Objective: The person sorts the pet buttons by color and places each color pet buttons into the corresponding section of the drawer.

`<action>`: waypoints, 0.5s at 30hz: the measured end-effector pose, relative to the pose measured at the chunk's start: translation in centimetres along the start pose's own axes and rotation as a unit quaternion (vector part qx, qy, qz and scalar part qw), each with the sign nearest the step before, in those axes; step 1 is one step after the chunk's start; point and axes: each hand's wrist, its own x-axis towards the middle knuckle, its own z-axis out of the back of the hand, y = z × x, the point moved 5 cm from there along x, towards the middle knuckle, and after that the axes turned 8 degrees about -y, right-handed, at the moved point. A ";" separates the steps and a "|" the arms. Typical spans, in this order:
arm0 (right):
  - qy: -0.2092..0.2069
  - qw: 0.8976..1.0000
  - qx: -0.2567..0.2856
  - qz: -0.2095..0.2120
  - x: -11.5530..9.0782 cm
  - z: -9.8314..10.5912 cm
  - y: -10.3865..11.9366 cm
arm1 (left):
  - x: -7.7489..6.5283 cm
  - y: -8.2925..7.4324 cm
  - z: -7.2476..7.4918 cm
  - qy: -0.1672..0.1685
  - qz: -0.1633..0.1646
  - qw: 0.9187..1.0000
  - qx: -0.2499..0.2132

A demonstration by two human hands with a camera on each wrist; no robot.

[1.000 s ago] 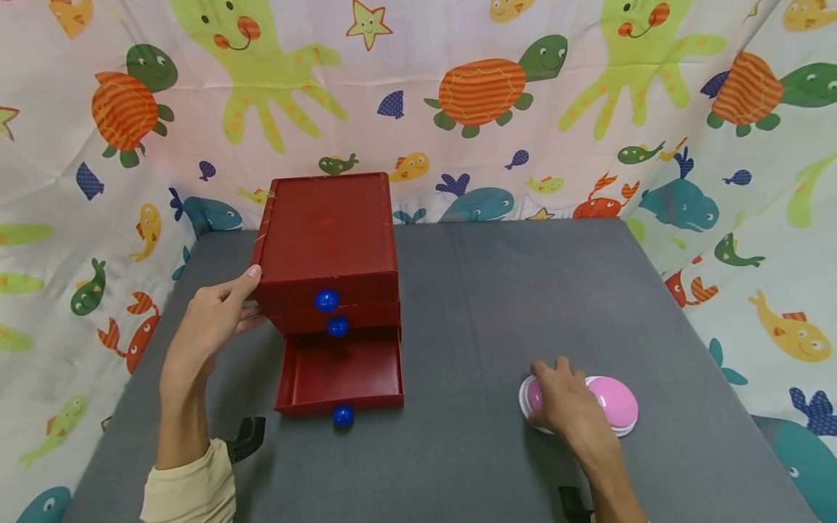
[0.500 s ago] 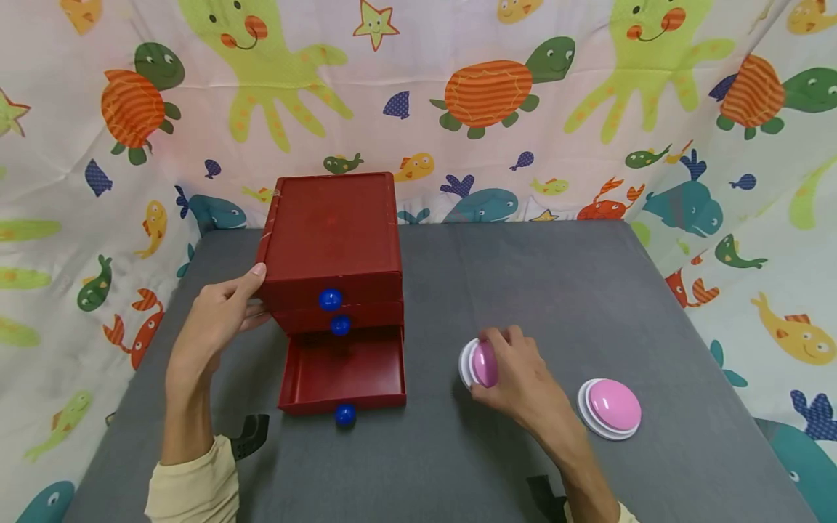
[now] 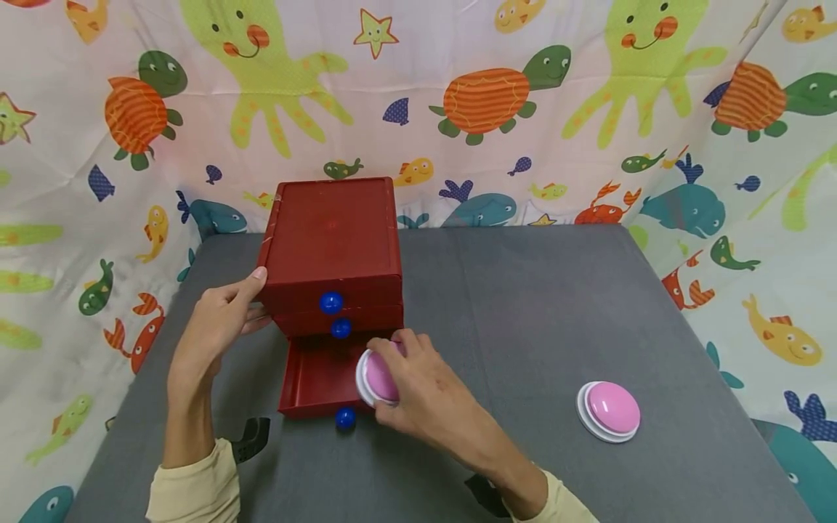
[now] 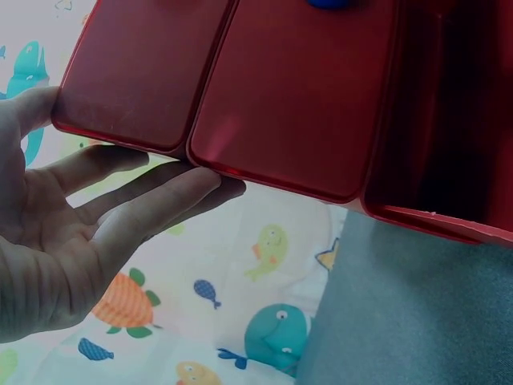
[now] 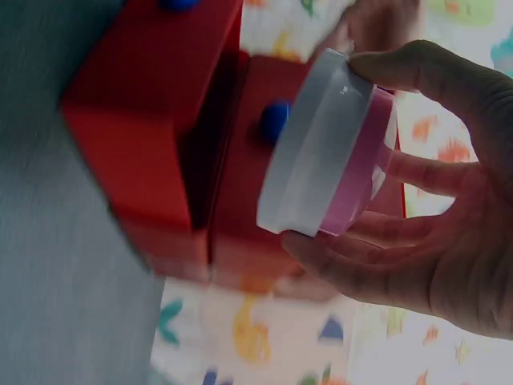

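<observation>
A red drawer cabinet (image 3: pixel 330 229) with blue knobs stands on the left half of the table, its bottom drawer (image 3: pixel 310 381) pulled out. My left hand (image 3: pixel 219 319) steadies the cabinet's left side: the thumb touches the front left edge and the fingers (image 4: pixel 160 204) reach along the side, nearly straight. In my right hand (image 3: pixel 434 396) is a round pink push button (image 3: pixel 381 376) with a white base, gripped by its rim between thumb and fingers. The button is tilted and overlaps the right part of the open drawer in the head view.
A second pink push button (image 3: pixel 613 408) lies on the grey table (image 3: pixel 523 290) at the right. The drawer's blue knob (image 3: pixel 345 418) sticks out in front. A curtain (image 3: pixel 418 80) printed with sea animals surrounds the table's back and sides.
My right hand has picked up one push button from beside the other and carried it left to the open drawer. My left hand stays at the cabinet.
</observation>
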 end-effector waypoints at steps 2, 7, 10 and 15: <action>-0.007 0.999 -0.012 0.033 0.5 -0.9 1.4 | 0.0 0.0 0.1 -0.002 -0.001 1.000 0.002; -0.045 0.992 -0.060 0.097 1.6 -3.4 4.2 | -0.1 0.1 0.1 -0.005 -0.003 1.000 0.004; -0.056 0.987 -0.088 0.121 2.2 -5.2 5.2 | -0.1 0.2 0.1 -0.008 -0.002 1.000 0.002; -0.071 0.981 -0.123 0.130 2.7 -7.6 5.8 | -0.1 0.2 0.1 -0.006 -0.006 1.000 -0.005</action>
